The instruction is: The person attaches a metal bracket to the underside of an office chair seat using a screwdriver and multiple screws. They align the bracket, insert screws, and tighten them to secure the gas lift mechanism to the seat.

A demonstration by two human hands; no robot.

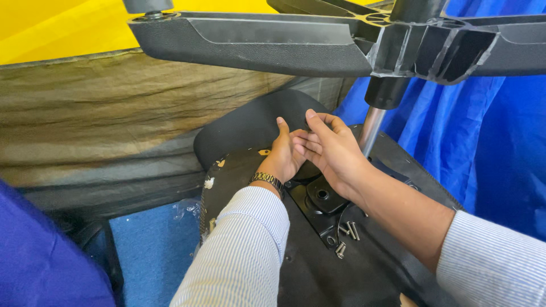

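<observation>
Apparently mid-assembly: left hand (pixel 284 159) and right hand (pixel 327 149) meet, fingers curled, over the mechanism plate (pixel 318 199) under the upturned seat (pixel 364 267), contents unclear; screws (pixel 348 236) lie near, wanting careful pickup.

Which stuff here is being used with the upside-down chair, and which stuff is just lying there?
In use:
left hand and right hand, together at the seat underside
black metal plate
silver post
star-shaped chair base
loose screws

Just lying about:
blue tarp
brown cloth
yellow sheet
</observation>
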